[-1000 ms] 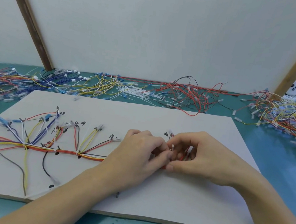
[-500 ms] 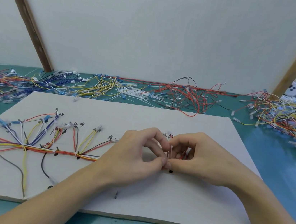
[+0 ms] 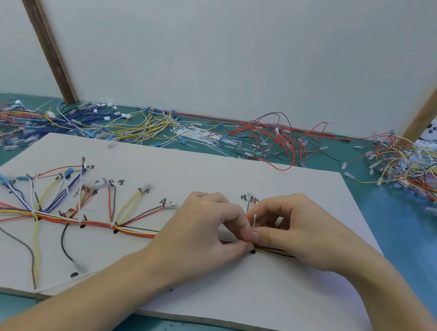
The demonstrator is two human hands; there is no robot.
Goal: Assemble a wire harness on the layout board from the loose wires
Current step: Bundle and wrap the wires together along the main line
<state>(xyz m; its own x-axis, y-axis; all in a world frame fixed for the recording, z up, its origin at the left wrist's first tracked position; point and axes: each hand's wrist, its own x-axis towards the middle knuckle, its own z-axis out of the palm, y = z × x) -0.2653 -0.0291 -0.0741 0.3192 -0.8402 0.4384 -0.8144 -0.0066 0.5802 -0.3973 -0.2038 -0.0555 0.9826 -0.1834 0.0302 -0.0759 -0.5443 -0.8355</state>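
Head view: the left hand (image 3: 212, 228) and right hand (image 3: 303, 232) meet over the wire bundle (image 3: 131, 230), which lies along the white board (image 3: 211, 172). Both grips are closed in a pinch on a small white cable tie (image 3: 255, 220). Risk: a slipping pinch leaves the tie loose or off its mark, and branch wires may shift.

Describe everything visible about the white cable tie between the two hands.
The white cable tie is a thin, pale plastic strip whose free end stands roughly upright between the fingertips. Its lower part is hidden where the left hand and right hand pinch together over the wire bundle on the layout board. Whether it is already cinched cannot be seen.
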